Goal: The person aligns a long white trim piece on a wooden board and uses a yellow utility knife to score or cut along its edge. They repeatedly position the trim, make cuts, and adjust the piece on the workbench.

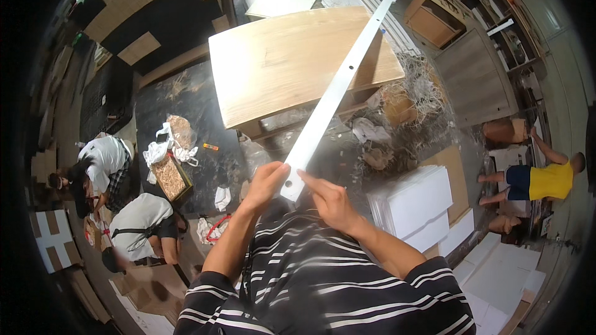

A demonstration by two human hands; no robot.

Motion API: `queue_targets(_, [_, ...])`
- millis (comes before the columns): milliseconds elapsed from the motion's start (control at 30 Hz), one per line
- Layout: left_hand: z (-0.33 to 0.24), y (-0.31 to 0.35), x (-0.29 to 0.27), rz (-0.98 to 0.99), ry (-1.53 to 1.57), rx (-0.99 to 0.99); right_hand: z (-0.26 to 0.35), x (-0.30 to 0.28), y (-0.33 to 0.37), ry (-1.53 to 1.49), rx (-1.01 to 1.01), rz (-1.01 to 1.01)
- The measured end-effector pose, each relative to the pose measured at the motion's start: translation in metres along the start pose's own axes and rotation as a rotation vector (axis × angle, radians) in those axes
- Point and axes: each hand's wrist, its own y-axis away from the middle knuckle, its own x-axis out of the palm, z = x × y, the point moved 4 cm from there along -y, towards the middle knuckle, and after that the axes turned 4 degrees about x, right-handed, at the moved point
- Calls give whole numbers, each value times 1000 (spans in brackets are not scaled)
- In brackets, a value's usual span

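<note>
A long white strip (329, 99) with several dark holes slants away from my body, its near end at my waist and its far end up to the right. It passes over a light wood-topped table (292, 56); I cannot tell whether the two touch. My left hand (266, 186) is closed on the strip's left edge close to the near end. On the opposite edge, my right hand (332, 203) holds it, index finger stretched along toward the strip and the other fingers curled.
White panels (413, 201) are stacked at my right. Left of me, a box of wood shavings (171, 177) sits by crumpled cloths. Two people (139, 226) bend low at the left; another person in a yellow top (552, 180) is far right. Shredded packing (416, 87) lies beyond the table.
</note>
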Motion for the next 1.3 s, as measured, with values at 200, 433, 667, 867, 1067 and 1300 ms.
queue_targets(200, [9,-4,-2,3,76,13,11,25,15,26,-108,270])
queue_targets(433, [-7,10,0,-4,204,-49,-79,-75,-70,-97,207,-146])
queue_targets(667, [-16,49,1,-45,277,-177,-173,-158,-195,89,244,-354])
queue_targets(867, [-17,70,-3,-26,333,-183,-207,-189,-249,199,332,-377])
queue_targets(1067, [-12,69,-3,-10,378,-192,-177,-138,-210,229,142,-178])
queue_targets(1300, [4,46,-5,2,380,-178,-6,-16,-47,131,-126,98])
